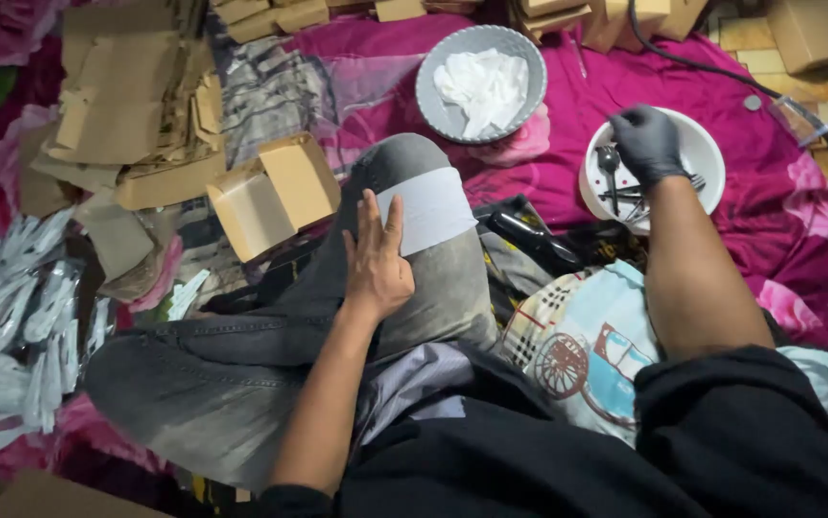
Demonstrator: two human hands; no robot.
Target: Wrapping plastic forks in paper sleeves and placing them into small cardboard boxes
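2 bowls: the white bowl (707, 153) holds black cutlery (615, 177), which the gloved right hand (646, 142) grips closed; the grey bowl (433, 82) holds white napkins (483, 88). The left hand (376, 259) lies flat, fingers apart, on 1 napkin sheet (430, 208).

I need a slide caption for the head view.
Gloved right hand reaches into cutlery bowl; left hand presses napkin.

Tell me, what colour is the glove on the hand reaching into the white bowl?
Black, seen in the head view: the glove.
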